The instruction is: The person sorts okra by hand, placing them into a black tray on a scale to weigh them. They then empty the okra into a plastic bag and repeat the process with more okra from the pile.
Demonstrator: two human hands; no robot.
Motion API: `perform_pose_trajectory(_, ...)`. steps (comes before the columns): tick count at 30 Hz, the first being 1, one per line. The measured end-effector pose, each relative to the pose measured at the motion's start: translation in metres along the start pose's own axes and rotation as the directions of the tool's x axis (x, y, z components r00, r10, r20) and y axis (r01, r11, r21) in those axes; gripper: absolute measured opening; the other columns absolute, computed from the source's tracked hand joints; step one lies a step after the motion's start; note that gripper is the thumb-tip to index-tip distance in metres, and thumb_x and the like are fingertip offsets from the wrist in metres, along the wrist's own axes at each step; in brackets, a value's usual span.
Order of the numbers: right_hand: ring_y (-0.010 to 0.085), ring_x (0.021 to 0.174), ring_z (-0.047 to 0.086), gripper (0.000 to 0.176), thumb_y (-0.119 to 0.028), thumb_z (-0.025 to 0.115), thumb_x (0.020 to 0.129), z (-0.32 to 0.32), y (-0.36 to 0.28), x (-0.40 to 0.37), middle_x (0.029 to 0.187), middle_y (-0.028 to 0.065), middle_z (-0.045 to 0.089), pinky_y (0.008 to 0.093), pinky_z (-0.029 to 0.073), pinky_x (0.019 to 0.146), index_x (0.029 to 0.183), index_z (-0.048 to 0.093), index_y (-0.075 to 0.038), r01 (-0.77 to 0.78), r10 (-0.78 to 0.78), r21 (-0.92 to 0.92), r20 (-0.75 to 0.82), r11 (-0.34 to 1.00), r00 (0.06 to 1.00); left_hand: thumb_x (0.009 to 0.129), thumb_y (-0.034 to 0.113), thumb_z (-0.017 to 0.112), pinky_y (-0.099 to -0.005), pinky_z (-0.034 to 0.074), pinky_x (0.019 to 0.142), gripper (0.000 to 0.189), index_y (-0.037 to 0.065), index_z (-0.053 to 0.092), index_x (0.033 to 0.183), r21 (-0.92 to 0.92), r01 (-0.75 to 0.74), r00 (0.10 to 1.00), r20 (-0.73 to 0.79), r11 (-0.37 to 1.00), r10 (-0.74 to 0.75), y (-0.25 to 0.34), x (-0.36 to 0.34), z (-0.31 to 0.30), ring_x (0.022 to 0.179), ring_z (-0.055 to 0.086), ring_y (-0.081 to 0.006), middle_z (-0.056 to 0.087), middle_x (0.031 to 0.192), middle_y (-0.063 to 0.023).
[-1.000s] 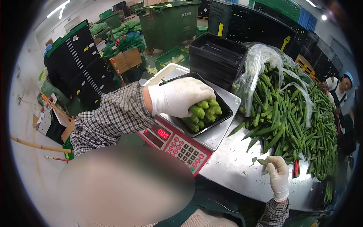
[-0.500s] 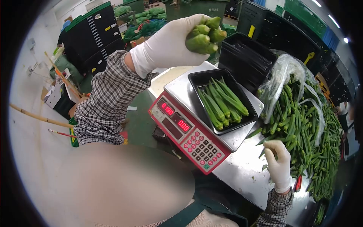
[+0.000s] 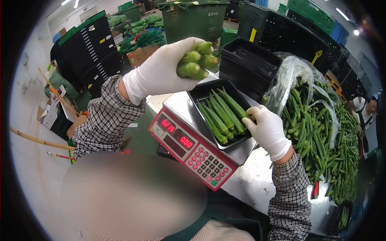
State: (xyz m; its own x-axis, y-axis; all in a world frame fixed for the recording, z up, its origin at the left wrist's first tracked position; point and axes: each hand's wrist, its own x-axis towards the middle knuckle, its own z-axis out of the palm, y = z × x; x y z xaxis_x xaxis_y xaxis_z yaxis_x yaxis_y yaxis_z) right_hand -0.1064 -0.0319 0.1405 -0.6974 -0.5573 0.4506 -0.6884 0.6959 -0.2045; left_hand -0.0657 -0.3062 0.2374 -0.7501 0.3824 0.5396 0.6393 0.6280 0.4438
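My left hand [image 3: 165, 70], in a white glove, is raised over the scale's far left side, closed around a bunch of okra [image 3: 195, 64] with the stem ends outward. My right hand [image 3: 265, 130], also gloved, is at the right side of the black tray [image 3: 196, 95]. Its thumb and fingers pinch the end of an okra pod there, partly hidden by the fingertips. Several okra pods [image 3: 221, 114] lie side by side in the tray. Beneath it is the red weighing scale [image 3: 193, 154] with a metal pan, its display lit at about 0.215.
A large heap of okra [image 3: 317, 136] lies at the right, partly under clear plastic [image 3: 297, 72]. Stacked black trays [image 3: 249, 66] stand behind the scale. A red-handled tool [image 3: 315, 189] lies on the metal table [image 3: 253, 180]. Another person [image 3: 364, 112] is at far right.
My right hand has moved up and left from beside the heap to the tray. My left hand still holds its bunch, lower and farther left in view. The reading rose from 0.180.
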Motion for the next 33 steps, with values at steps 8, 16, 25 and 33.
perform_pose_trajectory(8, 0.0213, 0.06, 0.058, 0.033, -0.03, 0.063, 0.082, -0.019, 0.026, -0.031, 0.066, 0.0126, 0.058, 0.031, 0.046, 0.058, 0.08, 0.062, 0.003, -0.405, 0.379, 0.358, 0.144, 0.841, 0.914, 0.071, 0.003, 0.069, -0.0235, 0.045, 0.083, 0.05, 0.006, 0.049, 0.117, -0.002, -0.012, 0.999, -0.04, 1.0, 0.011, -0.012, 0.009, 0.0, 0.089, 0.053, -0.0077, 0.057, 0.1, -0.0023)
perform_pose_trajectory(16, 0.0129, 0.052, 0.058, 0.022, -0.019, 0.056, 0.081, -0.002, 0.033, -0.043, 0.066, 0.0075, 0.058, 0.0261, 0.047, 0.048, 0.077, 0.054, 0.003, -0.571, 0.443, 0.726, 0.398, 0.383, 0.803, 0.068, -0.004, 0.066, -0.0266, 0.048, 0.084, 0.06, -0.001, 0.042, 0.123, -0.157, -0.077, 0.994, 0.061, 0.985, 0.087, -0.013, 0.057, 0.044, 0.095, 0.058, -0.0133, 0.06, 0.108, -0.0097)
perform_pose_trajectory(25, 0.0128, 0.056, 0.056, 0.015, -0.015, 0.059, 0.081, -0.111, 0.078, -0.283, 0.068, 0.0038, 0.055, 0.0251, 0.047, 0.052, 0.081, 0.054, -0.001, -0.532, 0.883, 0.833, 0.127, 0.153, 0.453, 0.064, 0.001, 0.063, -0.0318, 0.04, 0.094, 0.05, -0.004, 0.048, 0.111, 0.121, -0.117, 0.962, 0.26, 0.986, 0.082, -0.034, 0.116, 0.122, 0.117, 0.047, -0.0345, 0.033, 0.138, -0.0229)
perform_pose_trajectory(33, 0.0116, 0.048, 0.052, 0.016, -0.013, 0.059, 0.08, -0.212, 0.081, -0.514, 0.062, 0.0005, 0.049, 0.0251, 0.048, 0.045, 0.069, 0.05, -0.007, -0.575, 0.92, 0.779, -0.377, 0.251, -0.109, 0.054, 0.008, 0.067, -0.0302, 0.038, 0.096, 0.058, -0.008, 0.051, 0.107, 0.228, 0.023, 0.875, 0.466, 0.973, -0.13, -0.043, 0.151, 0.147, 0.119, 0.045, -0.0335, 0.033, 0.137, -0.0254)
